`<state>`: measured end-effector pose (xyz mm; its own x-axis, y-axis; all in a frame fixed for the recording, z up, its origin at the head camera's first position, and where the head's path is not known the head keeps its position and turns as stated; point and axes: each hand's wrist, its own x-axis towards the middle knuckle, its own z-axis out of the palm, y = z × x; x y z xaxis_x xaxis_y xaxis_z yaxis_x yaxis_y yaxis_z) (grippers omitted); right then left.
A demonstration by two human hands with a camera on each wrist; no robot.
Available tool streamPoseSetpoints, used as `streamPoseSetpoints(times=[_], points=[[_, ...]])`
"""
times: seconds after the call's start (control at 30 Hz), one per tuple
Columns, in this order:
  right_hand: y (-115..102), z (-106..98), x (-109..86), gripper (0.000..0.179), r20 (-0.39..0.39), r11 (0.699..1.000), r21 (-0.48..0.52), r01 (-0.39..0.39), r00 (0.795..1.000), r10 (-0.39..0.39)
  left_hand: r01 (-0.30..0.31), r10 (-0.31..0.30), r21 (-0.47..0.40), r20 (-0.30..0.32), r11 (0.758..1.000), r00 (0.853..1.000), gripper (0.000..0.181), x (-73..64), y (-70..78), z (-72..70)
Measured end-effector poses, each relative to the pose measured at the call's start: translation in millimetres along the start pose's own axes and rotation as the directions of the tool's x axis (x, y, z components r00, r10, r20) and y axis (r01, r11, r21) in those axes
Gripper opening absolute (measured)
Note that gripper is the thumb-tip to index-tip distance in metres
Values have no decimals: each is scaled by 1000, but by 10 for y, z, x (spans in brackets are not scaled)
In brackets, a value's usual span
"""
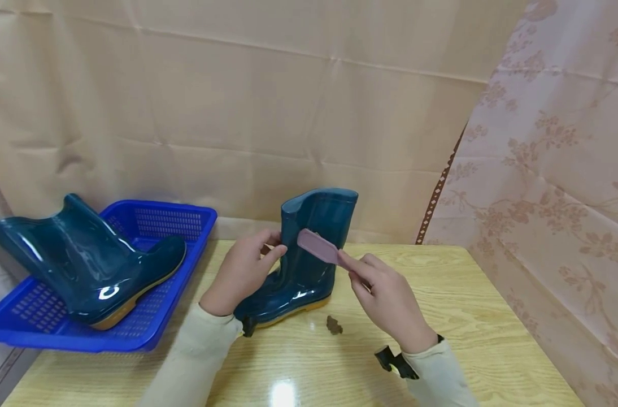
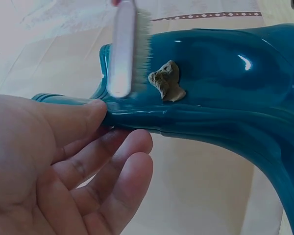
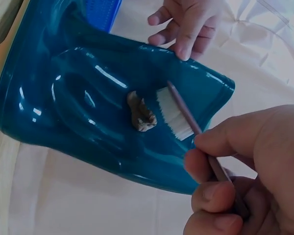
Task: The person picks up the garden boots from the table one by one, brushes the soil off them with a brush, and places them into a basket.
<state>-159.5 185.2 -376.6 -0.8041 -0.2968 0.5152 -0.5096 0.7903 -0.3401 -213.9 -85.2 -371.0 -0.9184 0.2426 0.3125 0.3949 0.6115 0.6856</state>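
Note:
A dark teal rubber boot stands upright on the table. My left hand pinches the edge of its shaft, thumb on the near face and fingers behind, as the left wrist view shows. In my right hand is the handle of a pinkish scrub brush, its white bristles facing the shaft. A brown clump of mud sticks to the shaft just beside the bristles. Another mud clump lies on the table in front of the heel.
At the left, a blue plastic basket holds a second teal boot lying tilted over its rim. The wooden table extends to the right. A beige cloth hangs behind, with a floral cloth along the right side.

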Motion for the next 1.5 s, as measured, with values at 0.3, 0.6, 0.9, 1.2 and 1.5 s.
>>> streamPoseSetpoints(times=[0.3,0.6,0.9,1.2,1.5], points=[[19,33,5,42,61,991,-54,-119,991,122,28,-28,-15,-33,999,999,22,9,-29,12],[19,-9,6,37,106,980,-112,-163,979,175,73,-75,-29,-63,997,995,28,21,-52,22],[-16,-68,-15,36,13,999,3,-55,998,55,7,-8,-20,-60,1000,998,23,-4,-43,12],[1,23,16,37,-21,999,-10,-49,999,49,-29,29,1,-8,1000,1000,23,-2,-9,23],[-11,-84,12,39,107,979,-30,-203,973,205,-6,6,9,-36,1000,999,24,0,-48,22]])
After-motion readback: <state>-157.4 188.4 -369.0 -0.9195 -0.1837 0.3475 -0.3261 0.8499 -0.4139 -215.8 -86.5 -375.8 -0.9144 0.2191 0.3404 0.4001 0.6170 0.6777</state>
